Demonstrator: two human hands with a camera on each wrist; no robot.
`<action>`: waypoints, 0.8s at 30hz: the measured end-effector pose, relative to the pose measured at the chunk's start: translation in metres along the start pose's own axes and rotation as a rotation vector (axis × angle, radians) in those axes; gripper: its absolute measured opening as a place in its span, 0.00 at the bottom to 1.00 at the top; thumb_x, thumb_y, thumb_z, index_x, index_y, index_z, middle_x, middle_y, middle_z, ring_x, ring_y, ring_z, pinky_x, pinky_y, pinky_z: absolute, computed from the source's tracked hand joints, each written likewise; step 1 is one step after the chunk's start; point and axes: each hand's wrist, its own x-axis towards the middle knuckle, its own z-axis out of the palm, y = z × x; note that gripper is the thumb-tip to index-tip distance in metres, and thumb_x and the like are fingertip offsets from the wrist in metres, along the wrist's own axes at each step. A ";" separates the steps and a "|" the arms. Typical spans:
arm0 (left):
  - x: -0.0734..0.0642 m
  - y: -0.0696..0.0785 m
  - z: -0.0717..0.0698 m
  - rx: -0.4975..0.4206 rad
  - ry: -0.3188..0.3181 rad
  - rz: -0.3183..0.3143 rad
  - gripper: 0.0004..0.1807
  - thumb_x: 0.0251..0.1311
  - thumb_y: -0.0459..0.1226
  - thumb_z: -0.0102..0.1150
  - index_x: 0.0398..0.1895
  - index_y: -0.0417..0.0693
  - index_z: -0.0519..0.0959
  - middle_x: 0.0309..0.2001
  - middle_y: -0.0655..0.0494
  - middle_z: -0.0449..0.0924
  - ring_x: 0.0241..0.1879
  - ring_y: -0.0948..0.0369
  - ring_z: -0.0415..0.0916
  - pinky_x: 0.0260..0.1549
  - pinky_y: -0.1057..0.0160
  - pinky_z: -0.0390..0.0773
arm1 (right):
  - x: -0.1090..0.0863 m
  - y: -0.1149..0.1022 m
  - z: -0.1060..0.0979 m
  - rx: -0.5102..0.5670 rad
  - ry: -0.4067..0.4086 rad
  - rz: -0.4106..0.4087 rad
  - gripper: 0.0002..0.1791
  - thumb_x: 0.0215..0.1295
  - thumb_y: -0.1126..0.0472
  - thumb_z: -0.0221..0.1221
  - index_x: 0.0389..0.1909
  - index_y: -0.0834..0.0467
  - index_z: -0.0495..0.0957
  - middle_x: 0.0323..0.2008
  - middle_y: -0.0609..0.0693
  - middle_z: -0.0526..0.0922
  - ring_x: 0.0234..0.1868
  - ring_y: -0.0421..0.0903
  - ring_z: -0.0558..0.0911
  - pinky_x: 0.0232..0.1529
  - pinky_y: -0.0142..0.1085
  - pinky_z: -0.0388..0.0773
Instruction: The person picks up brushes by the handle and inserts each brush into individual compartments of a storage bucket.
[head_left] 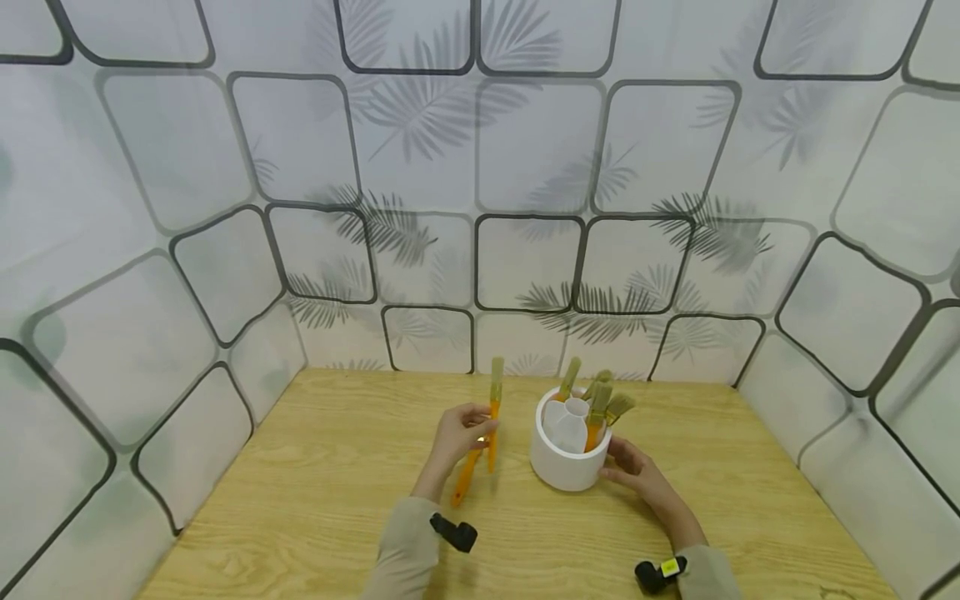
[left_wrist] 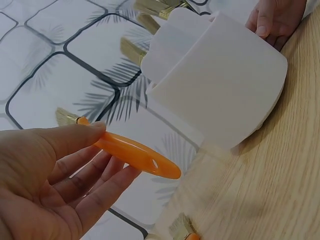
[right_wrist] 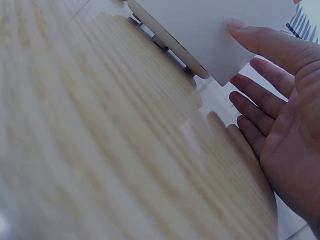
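Note:
My left hand (head_left: 454,435) pinches the orange handle of a paintbrush (left_wrist: 132,151) between thumb and fingers, its pale bristles pointing up in the head view. On the table just under that hand lies a second orange-handled paintbrush (head_left: 466,477); the left wrist view catches only its bristles and a bit of handle. To the right stands a round white divided holder (head_left: 564,468) with several paintbrushes (head_left: 597,408) upright in it. My right hand (head_left: 637,477) touches the holder's right side, thumb on the wall and fingers fairly straight (right_wrist: 255,95).
The wooden table (head_left: 322,483) carries everything. Behind it and along both sides hangs a patterned pale curtain (head_left: 427,250) with dark rounded squares and leaf prints. Small feet (right_wrist: 160,42) show under the holder's base in the right wrist view.

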 end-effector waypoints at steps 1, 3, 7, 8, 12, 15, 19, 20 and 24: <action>0.000 0.001 0.001 -0.005 -0.001 0.002 0.17 0.56 0.35 0.62 0.47 0.33 0.77 0.39 0.40 0.80 0.36 0.53 0.81 0.32 0.56 0.83 | 0.000 0.000 0.000 0.001 0.001 0.001 0.32 0.59 0.66 0.60 0.63 0.67 0.62 0.59 0.62 0.69 0.52 0.25 0.70 0.54 0.18 0.60; -0.001 0.003 0.002 -0.016 -0.006 0.005 0.18 0.56 0.34 0.62 0.47 0.32 0.76 0.40 0.39 0.79 0.36 0.54 0.80 0.32 0.59 0.83 | 0.000 -0.001 0.000 0.003 0.002 0.002 0.32 0.59 0.67 0.60 0.63 0.67 0.62 0.59 0.63 0.69 0.52 0.26 0.70 0.54 0.18 0.60; -0.004 0.014 0.005 -0.036 -0.020 0.016 0.18 0.57 0.32 0.61 0.48 0.29 0.75 0.40 0.36 0.78 0.37 0.51 0.79 0.33 0.57 0.83 | -0.001 -0.002 0.001 0.006 0.000 0.008 0.32 0.59 0.67 0.60 0.64 0.66 0.61 0.59 0.65 0.68 0.52 0.26 0.69 0.55 0.19 0.60; -0.006 0.018 0.005 -0.036 -0.023 0.018 0.17 0.57 0.31 0.60 0.48 0.28 0.75 0.40 0.35 0.78 0.37 0.49 0.79 0.33 0.56 0.83 | -0.001 -0.002 0.001 0.006 0.000 0.008 0.32 0.59 0.67 0.60 0.64 0.66 0.61 0.60 0.65 0.68 0.53 0.26 0.69 0.55 0.19 0.59; -0.014 0.035 0.008 -0.026 -0.027 0.038 0.17 0.57 0.30 0.59 0.47 0.26 0.75 0.40 0.33 0.77 0.40 0.43 0.78 0.36 0.52 0.82 | -0.001 -0.003 0.001 0.005 -0.004 -0.005 0.32 0.59 0.67 0.60 0.64 0.66 0.61 0.59 0.65 0.68 0.53 0.26 0.69 0.55 0.19 0.60; -0.016 0.041 0.010 -0.035 -0.026 0.042 0.17 0.57 0.29 0.59 0.47 0.27 0.75 0.40 0.32 0.77 0.41 0.43 0.78 0.37 0.50 0.81 | -0.001 -0.003 0.000 0.002 -0.012 -0.029 0.31 0.59 0.69 0.59 0.64 0.66 0.61 0.59 0.64 0.69 0.53 0.26 0.69 0.55 0.19 0.60; -0.016 0.043 0.012 -0.039 -0.028 0.049 0.16 0.57 0.30 0.59 0.47 0.27 0.75 0.41 0.33 0.77 0.40 0.45 0.78 0.37 0.51 0.81 | -0.001 -0.002 0.000 0.003 -0.013 -0.042 0.31 0.59 0.69 0.59 0.63 0.67 0.61 0.58 0.63 0.69 0.53 0.27 0.70 0.55 0.20 0.61; -0.015 0.042 0.013 -0.040 -0.030 0.050 0.16 0.57 0.30 0.59 0.48 0.28 0.75 0.41 0.33 0.77 0.40 0.45 0.78 0.37 0.51 0.81 | -0.001 -0.002 0.000 0.003 -0.011 -0.041 0.31 0.59 0.68 0.59 0.63 0.67 0.62 0.58 0.63 0.69 0.53 0.27 0.70 0.55 0.20 0.61; -0.014 0.041 0.015 -0.060 -0.033 0.062 0.17 0.57 0.29 0.59 0.48 0.27 0.75 0.41 0.32 0.77 0.39 0.45 0.79 0.37 0.52 0.82 | 0.000 0.000 0.000 0.000 -0.003 -0.039 0.31 0.59 0.68 0.60 0.63 0.67 0.62 0.57 0.62 0.70 0.52 0.27 0.70 0.55 0.20 0.61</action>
